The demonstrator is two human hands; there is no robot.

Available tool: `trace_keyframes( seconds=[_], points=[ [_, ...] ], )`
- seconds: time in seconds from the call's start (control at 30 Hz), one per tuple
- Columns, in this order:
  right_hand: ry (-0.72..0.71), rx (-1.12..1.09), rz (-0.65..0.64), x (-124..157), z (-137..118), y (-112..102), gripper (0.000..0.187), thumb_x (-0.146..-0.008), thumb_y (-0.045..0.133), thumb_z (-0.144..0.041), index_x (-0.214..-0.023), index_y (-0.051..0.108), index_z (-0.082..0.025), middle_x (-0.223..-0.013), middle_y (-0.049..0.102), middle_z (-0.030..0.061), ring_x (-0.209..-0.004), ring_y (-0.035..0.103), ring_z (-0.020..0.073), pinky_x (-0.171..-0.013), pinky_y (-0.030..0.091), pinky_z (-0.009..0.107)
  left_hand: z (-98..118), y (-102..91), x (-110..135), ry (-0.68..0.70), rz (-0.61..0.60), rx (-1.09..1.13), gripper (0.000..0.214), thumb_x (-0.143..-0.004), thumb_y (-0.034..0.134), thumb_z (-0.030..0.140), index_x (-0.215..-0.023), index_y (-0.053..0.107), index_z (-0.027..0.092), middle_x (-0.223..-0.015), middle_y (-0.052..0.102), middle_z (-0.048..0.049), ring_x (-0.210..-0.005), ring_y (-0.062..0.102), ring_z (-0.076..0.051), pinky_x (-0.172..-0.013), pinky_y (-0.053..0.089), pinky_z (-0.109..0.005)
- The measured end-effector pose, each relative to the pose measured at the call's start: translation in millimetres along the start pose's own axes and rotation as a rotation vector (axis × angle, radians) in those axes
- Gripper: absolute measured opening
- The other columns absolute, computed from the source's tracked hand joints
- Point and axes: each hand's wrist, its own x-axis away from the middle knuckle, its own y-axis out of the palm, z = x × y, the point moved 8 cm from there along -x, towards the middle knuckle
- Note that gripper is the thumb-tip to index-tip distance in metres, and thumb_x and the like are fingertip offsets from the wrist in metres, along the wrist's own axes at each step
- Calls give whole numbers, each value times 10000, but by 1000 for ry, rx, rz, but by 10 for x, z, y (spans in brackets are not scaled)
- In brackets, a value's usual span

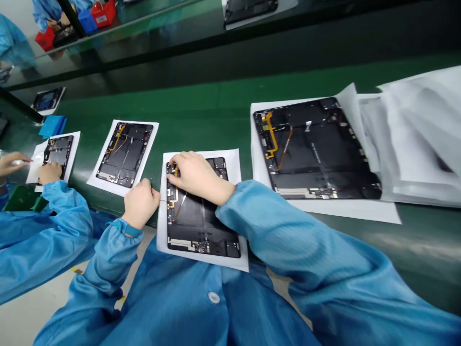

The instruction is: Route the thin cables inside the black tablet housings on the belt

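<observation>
An opened black tablet (201, 216) with orange flex cables lies on a white sheet (201, 259) at the near edge of the green belt. My right hand (196, 175) rests on its upper left corner, fingertips curled and pressed on the orange cable. My left hand (140, 204) is closed in a loose fist at the tablet's left edge, touching the sheet. What the fingers hold, if anything, is hidden. Both arms wear blue sleeves.
More opened tablets on white sheets lie on the green belt (216, 105): one to the left (124, 151), a larger one to the right (313, 151). White sheets (418, 139) pile at the far right. A co-worker's hands (48, 172) work on another tablet (57, 150) at the left.
</observation>
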Motion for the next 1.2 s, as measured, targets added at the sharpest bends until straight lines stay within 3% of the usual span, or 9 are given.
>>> trace_keyframes(
  seconds=[0.13,0.37,0.47,0.63,0.77,0.83,0.97,1.1,1.2],
  points=[
    [41,56,-41,-110,-22,88,269,-928,611,-319,-1094,677,-119,-1068,710,161,-993,609,300,-881,437,393,-21,114,20,19,98,126,143,-952,485,243,-1034,598,211,-1004,726,-86,-951,716,-252,-757,498,-330],
    [58,58,-12,-97,2,83,136,-889,642,-274,-942,664,-150,-979,697,142,-932,615,288,-848,451,387,8,202,73,93,203,213,118,-938,505,213,-1003,603,208,-949,707,-85,-886,686,-248,-759,490,-340],
    [73,-84,18,-90,33,56,43,-850,639,-192,-883,613,-182,-889,689,93,-835,622,245,-791,454,354,19,188,65,145,235,270,178,-921,511,199,-1067,611,182,-957,690,-100,-900,671,-261,-795,507,-362],
    [91,-472,27,-35,124,8,113,-815,622,-137,-842,549,-219,-736,665,-8,-679,643,166,-702,478,294,114,79,30,360,289,380,471,-854,511,106,-1321,564,139,-1138,635,-142,-1062,624,-282,-949,508,-412],
    [126,-721,-30,15,186,53,229,-812,665,-156,-1028,610,-206,-765,714,-8,-692,691,166,-703,537,292,200,33,-36,459,216,461,333,-900,552,171,-1224,628,186,-1133,626,-109,-1095,610,-267,-995,498,-410],
    [108,-736,-81,18,166,89,168,-823,650,-146,-985,648,-191,-789,732,14,-703,694,164,-715,545,293,255,37,-78,468,150,461,197,-948,562,259,-1109,659,196,-1091,642,-94,-1071,615,-265,-989,496,-418],
    [27,-603,-174,3,79,104,73,-815,650,-113,-831,685,-174,-776,736,24,-708,683,162,-708,515,278,326,18,-167,407,91,372,140,-963,558,289,-1008,658,202,-1049,649,-90,-1051,611,-275,-957,487,-431],
    [-42,-462,-218,-6,39,39,178,-798,624,-35,-875,710,-171,-780,734,5,-700,672,143,-714,480,253,369,5,-250,379,16,312,103,-921,595,271,-991,641,212,-1033,646,-82,-1048,605,-282,-927,481,-428],
    [-113,-330,-247,-17,8,19,158,-820,647,-45,-885,714,-171,-775,726,7,-693,653,144,-708,450,250,394,0,-309,414,-39,274,101,-911,599,285,-974,629,212,-1050,640,-91,-1061,599,-292,-932,475,-436]
  ],
)
